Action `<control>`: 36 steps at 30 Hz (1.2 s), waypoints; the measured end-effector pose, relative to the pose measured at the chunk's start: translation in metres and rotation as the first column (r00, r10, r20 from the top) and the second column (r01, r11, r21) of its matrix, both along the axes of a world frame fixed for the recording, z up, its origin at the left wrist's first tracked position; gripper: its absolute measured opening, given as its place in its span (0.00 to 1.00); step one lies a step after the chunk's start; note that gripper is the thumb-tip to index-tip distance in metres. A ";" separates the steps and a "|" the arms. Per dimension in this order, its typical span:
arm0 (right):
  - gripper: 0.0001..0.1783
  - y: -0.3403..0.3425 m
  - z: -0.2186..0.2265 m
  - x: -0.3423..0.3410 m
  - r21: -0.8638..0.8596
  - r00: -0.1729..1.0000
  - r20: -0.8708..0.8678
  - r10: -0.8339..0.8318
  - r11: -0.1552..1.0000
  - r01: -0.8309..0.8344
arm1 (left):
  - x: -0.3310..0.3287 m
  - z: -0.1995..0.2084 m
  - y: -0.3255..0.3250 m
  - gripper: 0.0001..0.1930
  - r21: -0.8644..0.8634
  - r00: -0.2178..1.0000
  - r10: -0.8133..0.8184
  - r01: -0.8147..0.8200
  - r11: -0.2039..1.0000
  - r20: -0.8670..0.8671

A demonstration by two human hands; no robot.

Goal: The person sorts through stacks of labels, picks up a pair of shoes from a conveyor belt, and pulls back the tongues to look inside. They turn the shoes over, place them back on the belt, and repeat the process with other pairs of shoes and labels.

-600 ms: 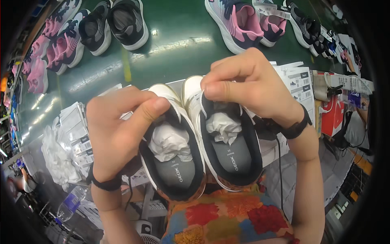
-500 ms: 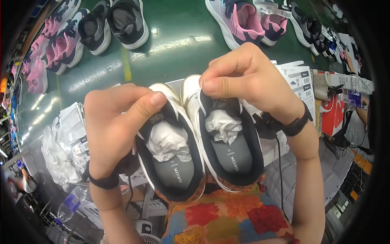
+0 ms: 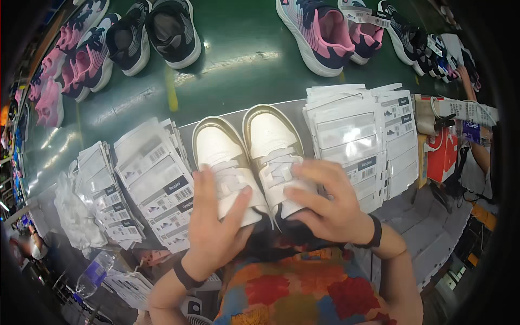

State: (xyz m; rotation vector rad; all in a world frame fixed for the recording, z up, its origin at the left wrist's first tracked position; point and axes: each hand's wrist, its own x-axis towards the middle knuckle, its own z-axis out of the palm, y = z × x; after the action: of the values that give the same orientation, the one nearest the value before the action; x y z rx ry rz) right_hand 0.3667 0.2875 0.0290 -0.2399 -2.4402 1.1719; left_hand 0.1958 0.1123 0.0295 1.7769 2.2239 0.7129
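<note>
A pair of white sneakers with gold-beige trim stands side by side in front of me, toes pointing away. My left hand (image 3: 215, 230) rests on the tongue and laces of the left sneaker (image 3: 218, 142), thumb and fingers spread apart. Over the laced front of the right sneaker (image 3: 272, 130) lies my right hand (image 3: 335, 208), its fingers also apart and slightly blurred. Neither hand is closed around a shoe. Dark heel openings show only partly below the tongues; the insides are hidden.
Stacks of white label sheets (image 3: 154, 176) lie left of the pair, and more label sheets (image 3: 346, 135) lie right. Crumpled white paper (image 3: 78, 214) sits at far left. Black sneakers (image 3: 172, 35) and pink-navy sneakers (image 3: 319, 40) stand on the green surface (image 3: 233, 70). A red box (image 3: 443, 154) is at right.
Both hands have let go of the lifted tongues and moved down onto the laces. The tongues now lie flat over the openings, and the sneakers' toes have come into view.
</note>
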 end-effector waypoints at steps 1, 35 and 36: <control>0.27 -0.005 0.005 -0.004 0.130 0.982 0.154 -0.114 0.987 0.094 | 0.004 0.000 -0.006 0.37 -0.157 0.970 0.135 -0.104 0.982 0.201; 0.33 0.048 0.001 -0.016 -0.990 0.851 -0.111 -0.513 0.128 -0.052 | -0.071 0.047 0.150 0.25 0.200 0.071 -0.187 -0.426 0.883 0.980; 0.33 0.054 -0.001 -0.022 -0.993 0.861 -0.104 -0.497 0.098 -0.063 | -0.085 0.042 0.144 0.25 0.198 0.054 -0.194 -0.436 0.878 0.979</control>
State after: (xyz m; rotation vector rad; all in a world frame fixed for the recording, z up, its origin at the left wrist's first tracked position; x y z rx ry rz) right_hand 0.3448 0.3414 0.0281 -0.6301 -0.7493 2.2310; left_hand 0.1107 0.2560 0.0712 0.5187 1.1136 1.9012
